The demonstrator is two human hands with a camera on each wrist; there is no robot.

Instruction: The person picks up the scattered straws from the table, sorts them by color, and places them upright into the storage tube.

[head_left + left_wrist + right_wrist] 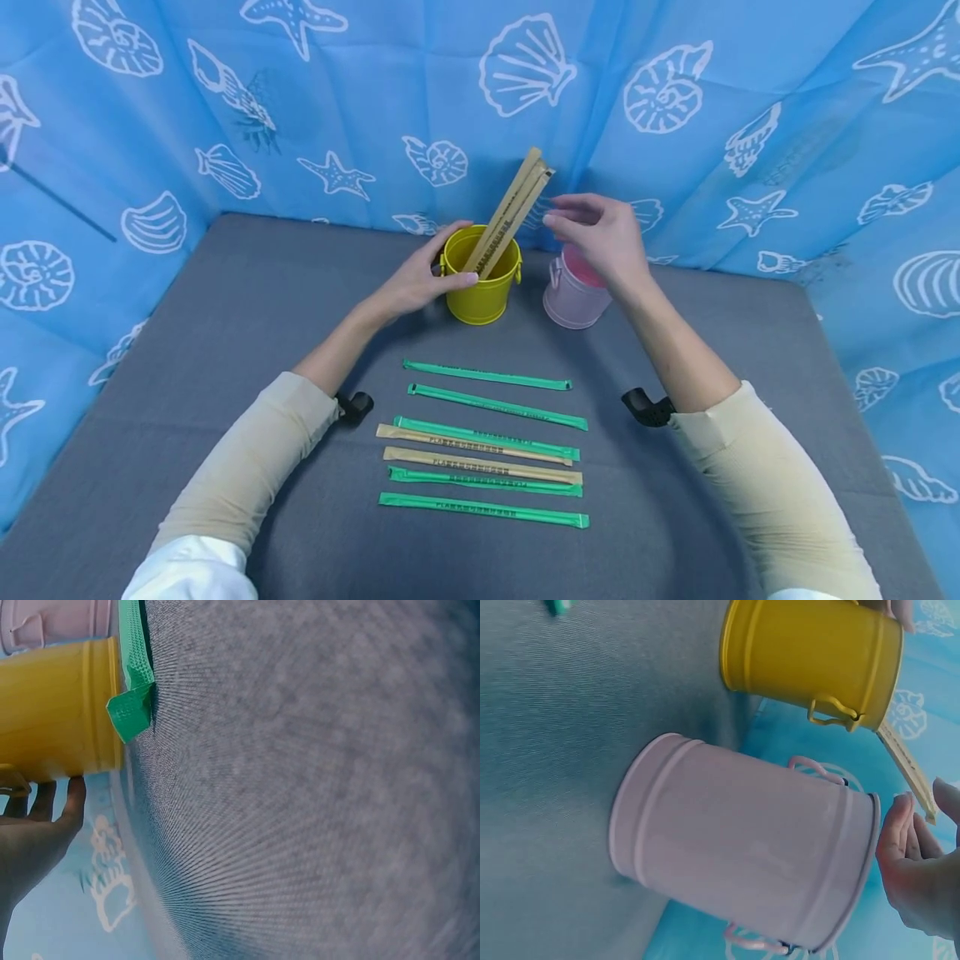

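A small yellow bucket [480, 298] stands upright at the back, with several tan paper-wrapped straws [513, 212] leaning to the right out of it. My left hand [412, 279] holds this bucket from the left, thumb at the front rim and fingers around the far side. Just right of the straws' upper ends, my right hand [600, 233] hovers above a pink bucket [573, 302]. In the right wrist view, the thumb and fingers of my right hand [922, 870] are apart, close to a straw end [911, 776], with nothing visible between them.
In front of the buckets, several green wrapped straws [483, 510] and two tan wrapped straws [480, 465] lie crosswise on the grey tablecloth [247, 333]. A blue curtain [375, 100] with shell prints hangs behind and at both sides.
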